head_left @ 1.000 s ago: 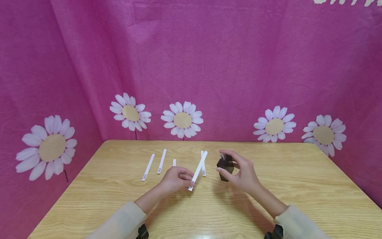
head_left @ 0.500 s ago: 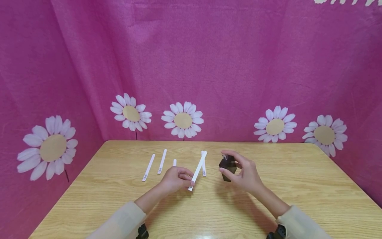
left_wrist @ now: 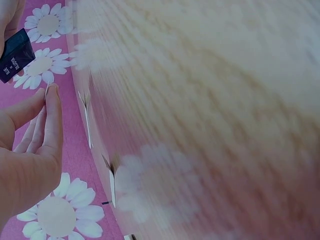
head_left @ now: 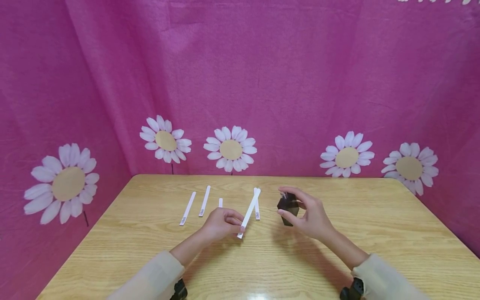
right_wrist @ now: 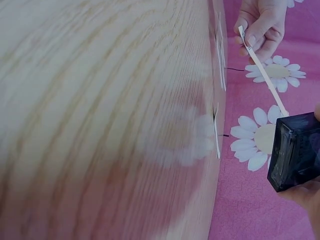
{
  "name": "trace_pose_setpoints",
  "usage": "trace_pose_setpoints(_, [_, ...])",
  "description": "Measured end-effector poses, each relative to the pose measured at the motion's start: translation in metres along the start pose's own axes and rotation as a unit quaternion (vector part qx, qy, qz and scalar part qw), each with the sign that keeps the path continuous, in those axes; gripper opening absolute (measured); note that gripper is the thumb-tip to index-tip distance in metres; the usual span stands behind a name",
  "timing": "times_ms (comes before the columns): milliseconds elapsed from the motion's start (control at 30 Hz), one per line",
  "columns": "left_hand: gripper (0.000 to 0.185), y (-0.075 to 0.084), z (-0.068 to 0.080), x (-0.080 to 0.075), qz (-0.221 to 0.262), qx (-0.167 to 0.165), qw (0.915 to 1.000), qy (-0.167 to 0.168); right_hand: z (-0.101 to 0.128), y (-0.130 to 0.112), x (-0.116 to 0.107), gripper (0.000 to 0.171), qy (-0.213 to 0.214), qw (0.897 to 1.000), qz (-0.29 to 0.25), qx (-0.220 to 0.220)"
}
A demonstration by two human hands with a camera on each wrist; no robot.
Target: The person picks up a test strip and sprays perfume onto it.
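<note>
- Paper strip (head_left: 249,212): your left hand (head_left: 221,224) pinches its near end between thumb and fingertips, held slanted above the desk (head_left: 337,258), far tip angled toward the bottle.
- Dark bottle (head_left: 288,206): your right hand (head_left: 309,214) grips it off the desk, thumb below and fingers curled over the top, just right of the strip's tip.
- Progress, judged: strip and bottle are raised and near each other but apart; no spray is visible, so wetting the strip looks not yet done.
- Left on the desk: four more strips, two at far left (head_left: 187,208) (head_left: 204,201), a short-looking one (head_left: 220,202) partly behind your left hand, one (head_left: 256,204) under the raised strip.
- Writing: the bottle carries pale lettering in the left wrist view (left_wrist: 15,54), too blurred to read. Strips show small print at their near ends, illegible.
</note>
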State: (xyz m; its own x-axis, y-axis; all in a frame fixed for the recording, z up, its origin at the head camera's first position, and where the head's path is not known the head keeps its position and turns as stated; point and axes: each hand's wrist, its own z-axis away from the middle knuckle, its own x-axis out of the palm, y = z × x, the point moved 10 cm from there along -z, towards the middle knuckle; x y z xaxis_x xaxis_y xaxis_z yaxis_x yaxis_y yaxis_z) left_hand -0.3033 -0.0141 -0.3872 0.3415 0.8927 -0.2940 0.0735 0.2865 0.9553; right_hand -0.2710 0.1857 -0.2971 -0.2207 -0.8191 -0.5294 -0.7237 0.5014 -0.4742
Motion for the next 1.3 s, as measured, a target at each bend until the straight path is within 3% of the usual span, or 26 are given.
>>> trace_pose_setpoints(233, [0.023,0.0,-0.002,-0.003,-0.004,-0.004,0.9999,0.008,-0.004,-0.005,-0.005,0.054,0.012,1.0,0.014,-0.003])
trace_pose_setpoints(433, [0.024,-0.001,-0.004,-0.006,0.009,-0.009,0.9999,0.01,-0.004,0.006,-0.005,0.055,-0.009,1.0,0.019,0.009])
trace_pose_setpoints(667, [0.028,-0.007,-0.008,-0.011,0.031,-0.037,0.9985,0.027,-0.004,0.007,-0.007,0.055,-0.023,0.999,0.022,0.01])
trace_pose_setpoints(967, [0.026,-0.017,-0.023,-0.014,0.033,-0.069,0.9957,0.052,0.0,0.006,-0.009,0.057,-0.018,0.999,0.039,-0.006])
trace_pose_setpoints(1300, [0.025,-0.024,-0.039,-0.025,0.012,-0.083,0.9929,0.084,0.006,0.006,-0.008,0.057,-0.024,0.999,0.032,-0.005])
